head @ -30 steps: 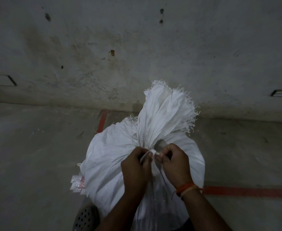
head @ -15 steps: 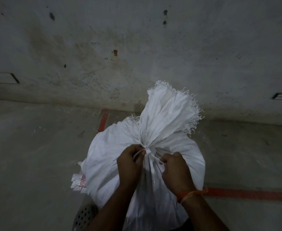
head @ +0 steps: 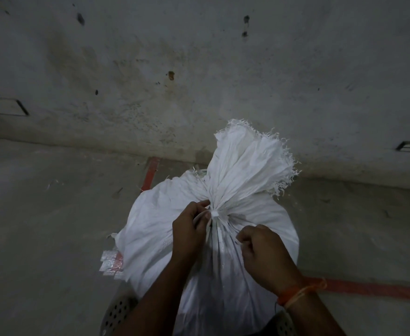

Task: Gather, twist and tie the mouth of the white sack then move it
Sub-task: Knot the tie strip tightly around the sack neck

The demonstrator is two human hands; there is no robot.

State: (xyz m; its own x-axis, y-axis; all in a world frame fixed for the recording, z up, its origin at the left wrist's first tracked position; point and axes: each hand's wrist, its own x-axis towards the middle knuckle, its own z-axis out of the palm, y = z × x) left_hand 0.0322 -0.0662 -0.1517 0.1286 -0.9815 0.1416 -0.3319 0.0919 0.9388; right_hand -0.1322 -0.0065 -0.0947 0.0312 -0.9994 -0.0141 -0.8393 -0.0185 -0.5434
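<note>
White woven plastic sack (head: 150,229) stands on the concrete floor (head: 41,226) near the wall, gathered neck upright. Left hand (head: 189,229) pinches the white strip tie (head: 214,212) at the knot; right hand (head: 264,253) grips its other end, just below and right.

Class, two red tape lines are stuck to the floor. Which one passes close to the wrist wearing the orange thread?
The red tape line on the right, running sideways just beyond the right hand's orange thread. The other red tape strip runs toward the wall, behind the white sack.
</note>
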